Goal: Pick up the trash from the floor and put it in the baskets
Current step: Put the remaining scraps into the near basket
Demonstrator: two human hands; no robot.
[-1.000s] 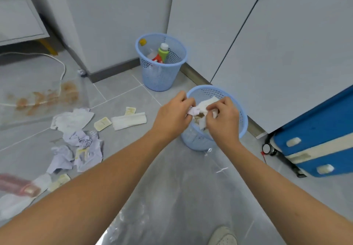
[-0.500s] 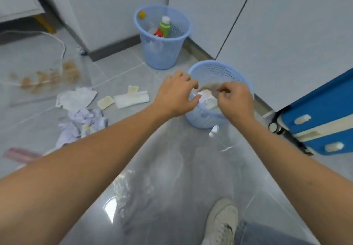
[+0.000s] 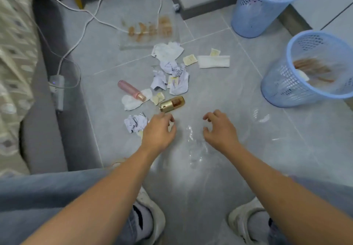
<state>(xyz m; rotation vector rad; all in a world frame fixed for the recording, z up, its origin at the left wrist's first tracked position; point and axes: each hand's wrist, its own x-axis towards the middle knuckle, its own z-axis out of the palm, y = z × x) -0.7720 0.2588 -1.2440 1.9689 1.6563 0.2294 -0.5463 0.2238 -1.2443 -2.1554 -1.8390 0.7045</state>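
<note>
- The left hand (image 3: 159, 132) hangs low over the floor (image 3: 219, 95) with its fingers (image 3: 169, 119) curled loosely and holding nothing; it sits just below the gold bottle (image 3: 172, 103) and right beside a crumpled paper ball (image 3: 136, 122), so either looks like the next pick.
- The right hand (image 3: 219, 130) is likewise empty, fingers bent and a little spread, over a bare, glossy patch of tile; it seems to wait as a second hand for gathering.
- The trash lies in one loose cluster ahead of both hands: a pink bottle (image 3: 131, 90) resting across a white tissue (image 3: 133, 99), crumpled purple-white papers (image 3: 176, 79), small yellowish wrappers (image 3: 189, 60) and a folded white cloth (image 3: 213, 61) farther off. The tight grouping lets the person work from one crouched spot.
- Two blue baskets stand to the right, near the wall. The nearer basket (image 3: 282, 86) already holds something brownish and a white scrap, though blur hides the detail; the farther basket (image 3: 254, 17) holds bottles, one with a green body. That suggests a sort: bottles in the far one, paper in the near one.
- A white cable (image 3: 91, 15) runs to a power strip (image 3: 57, 89) at the left, clear of the pile.
- Most of the litter is still on the floor, so I judge the task to be well short of done.
</note>
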